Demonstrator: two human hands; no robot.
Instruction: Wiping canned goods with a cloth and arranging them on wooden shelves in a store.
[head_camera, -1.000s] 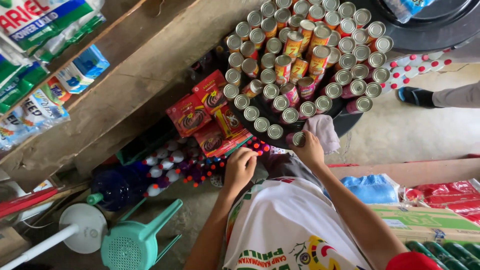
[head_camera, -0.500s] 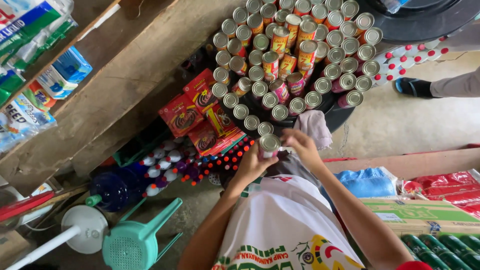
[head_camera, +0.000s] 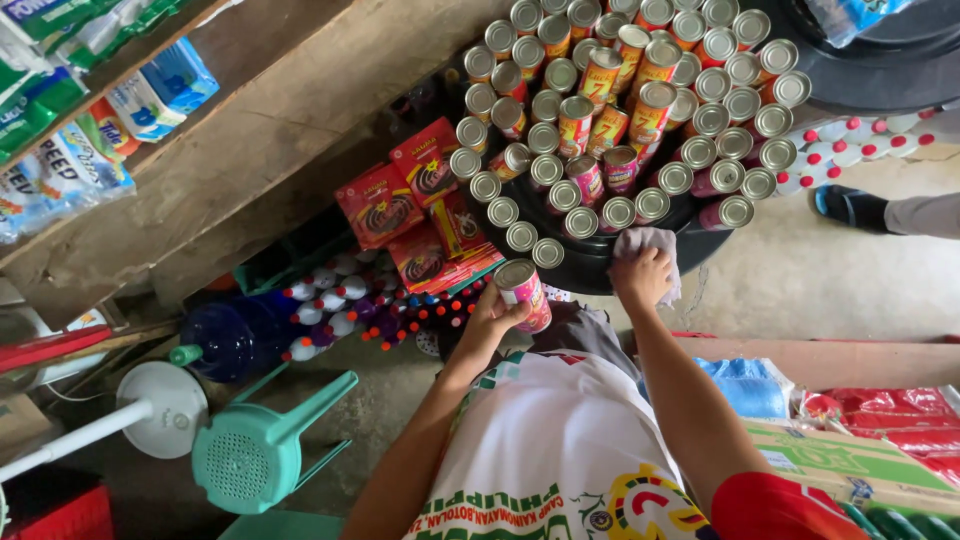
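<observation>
My left hand (head_camera: 488, 322) grips a pink-labelled tin can (head_camera: 523, 291) with a silver lid, lifted clear of the stack in front of my chest. My right hand (head_camera: 641, 276) holds a crumpled pale cloth (head_camera: 645, 243) and presses it against the rim of a dark tray (head_camera: 590, 262). On that tray rest many tin cans (head_camera: 620, 110) stacked in rows, their silver lids facing me, with red, yellow and pink labels. The held can is just below the lowest row of cans.
Red flat boxes (head_camera: 415, 205) lean left of the cans, above bottles with white and red caps (head_camera: 335, 300). A wooden shelf (head_camera: 230, 150) holds detergent packets. A teal plastic stool (head_camera: 262, 450) and white fan base (head_camera: 160, 405) stand lower left. Another person's foot (head_camera: 850, 205) is at right.
My left hand has drawn a pink can out from the bottom of the stack toward me. My right hand has shifted right with the cloth onto the tray's rim.
</observation>
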